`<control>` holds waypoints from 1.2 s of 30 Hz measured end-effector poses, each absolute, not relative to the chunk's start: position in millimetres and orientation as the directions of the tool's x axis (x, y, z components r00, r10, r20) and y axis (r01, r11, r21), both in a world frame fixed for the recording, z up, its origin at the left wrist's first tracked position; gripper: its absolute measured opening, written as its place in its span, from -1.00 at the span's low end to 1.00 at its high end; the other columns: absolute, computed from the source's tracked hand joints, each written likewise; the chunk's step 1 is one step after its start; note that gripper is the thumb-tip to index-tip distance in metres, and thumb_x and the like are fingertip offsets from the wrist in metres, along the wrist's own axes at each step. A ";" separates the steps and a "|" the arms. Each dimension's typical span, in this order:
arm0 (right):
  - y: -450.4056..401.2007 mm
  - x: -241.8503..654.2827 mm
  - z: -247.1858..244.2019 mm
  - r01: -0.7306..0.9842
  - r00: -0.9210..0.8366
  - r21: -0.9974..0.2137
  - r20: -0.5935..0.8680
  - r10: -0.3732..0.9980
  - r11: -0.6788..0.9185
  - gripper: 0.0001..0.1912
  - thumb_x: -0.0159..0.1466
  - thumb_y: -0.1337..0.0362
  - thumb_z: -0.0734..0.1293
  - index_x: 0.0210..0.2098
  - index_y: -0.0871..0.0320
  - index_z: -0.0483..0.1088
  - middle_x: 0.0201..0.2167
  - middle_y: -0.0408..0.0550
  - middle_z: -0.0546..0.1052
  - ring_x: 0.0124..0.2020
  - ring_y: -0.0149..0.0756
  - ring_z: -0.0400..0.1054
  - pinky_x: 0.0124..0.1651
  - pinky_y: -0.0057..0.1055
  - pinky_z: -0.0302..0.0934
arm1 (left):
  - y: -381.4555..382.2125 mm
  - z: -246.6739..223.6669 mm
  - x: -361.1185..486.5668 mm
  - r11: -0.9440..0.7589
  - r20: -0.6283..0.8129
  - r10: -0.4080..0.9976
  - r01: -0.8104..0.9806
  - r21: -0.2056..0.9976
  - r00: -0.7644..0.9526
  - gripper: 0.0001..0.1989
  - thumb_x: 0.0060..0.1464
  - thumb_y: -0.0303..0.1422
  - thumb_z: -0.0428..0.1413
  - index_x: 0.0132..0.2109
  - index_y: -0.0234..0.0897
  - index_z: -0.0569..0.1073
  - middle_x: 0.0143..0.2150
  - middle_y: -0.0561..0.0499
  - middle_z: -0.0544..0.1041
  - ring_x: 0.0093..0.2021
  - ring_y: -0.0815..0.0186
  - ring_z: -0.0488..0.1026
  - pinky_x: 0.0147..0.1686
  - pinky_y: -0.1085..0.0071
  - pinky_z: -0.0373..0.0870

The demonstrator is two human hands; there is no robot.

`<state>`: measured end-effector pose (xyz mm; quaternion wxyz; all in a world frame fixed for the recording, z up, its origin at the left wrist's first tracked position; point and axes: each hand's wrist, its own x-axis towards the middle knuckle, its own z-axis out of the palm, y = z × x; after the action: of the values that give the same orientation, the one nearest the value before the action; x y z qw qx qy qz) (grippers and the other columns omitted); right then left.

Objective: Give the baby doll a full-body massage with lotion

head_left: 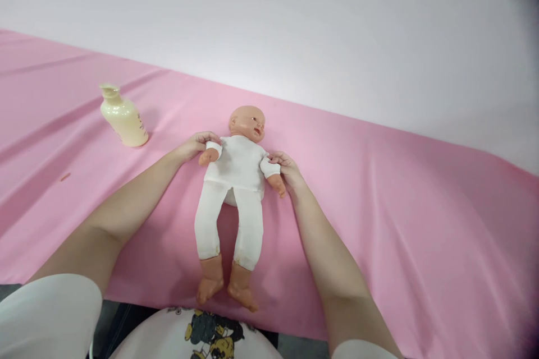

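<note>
A baby doll [238, 165], covered in white from neck to ankles, lies on its back on a pink cloth [404, 224], its bare feet toward the person and its head turned to the right. On either side of the doll, the person's left hand [200, 145] and right hand [288, 168] each grasp one of its white-covered arms. Left of the doll, well apart, a cream-coloured bottle [125, 120] stands upright, roughly level with its head.

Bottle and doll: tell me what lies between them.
In the head view, the left hand lies between the bottle and the doll, touching its sleeve; from bottle to hand, only pink cloth.
</note>
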<state>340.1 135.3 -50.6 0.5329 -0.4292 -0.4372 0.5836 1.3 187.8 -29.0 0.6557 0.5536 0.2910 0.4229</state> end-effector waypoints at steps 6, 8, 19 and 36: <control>144.4 340.2 -55.3 -0.315 0.068 -0.949 -0.022 0.997 0.000 -0.55 -0.09 0.25 0.50 -0.17 -0.03 0.49 -0.29 -0.18 0.59 -0.13 -0.26 0.51 -0.01 -0.32 0.41 | 196.9 -33.8 8.4 -0.051 0.161 0.928 -0.316 0.948 0.335 -0.42 -0.19 -0.38 0.33 0.06 -0.25 0.47 0.00 -0.09 0.58 0.00 0.15 0.53 0.00 0.26 0.41; 147.2 340.1 -58.9 -0.319 0.122 -0.946 0.014 0.992 0.053 -0.54 -0.09 0.23 0.51 -0.16 -0.04 0.47 -0.20 -0.17 0.60 -0.07 -0.25 0.50 0.05 -0.28 0.39 | 201.6 -38.8 9.3 -0.077 0.153 0.958 -0.295 0.952 0.242 -0.31 -0.15 -0.32 0.34 0.17 -0.22 0.36 0.01 -0.09 0.55 -0.02 0.16 0.53 0.01 0.23 0.41; 148.3 336.3 -62.6 -0.337 0.152 -0.941 -0.034 0.988 0.019 -0.60 -0.02 0.03 0.57 -0.28 0.07 0.51 -0.31 -0.12 0.63 -0.23 -0.28 0.51 -0.06 -0.31 0.44 | 206.5 -44.4 4.6 -0.138 0.133 0.987 0.048 0.989 0.096 -0.52 -0.01 -0.18 0.26 0.03 -0.29 0.43 -0.08 -0.10 0.55 -0.22 0.28 0.49 -0.16 0.32 0.37; 137.7 330.6 -44.3 -0.331 0.009 -0.943 0.021 1.000 0.023 -0.51 0.02 0.09 0.54 -0.05 0.00 0.51 0.01 -0.12 0.62 0.11 -0.13 0.46 0.20 -0.19 0.35 | 195.0 -33.3 8.3 -0.089 0.134 0.946 -0.159 0.983 0.294 -0.33 -0.18 -0.40 0.24 0.16 -0.28 0.35 0.07 -0.14 0.56 0.10 0.05 0.48 0.10 0.13 0.37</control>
<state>330.6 137.7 -44.3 0.5837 -0.4050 -0.4130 0.5698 8.3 195.0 -33.3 0.5764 0.5610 0.3509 0.4795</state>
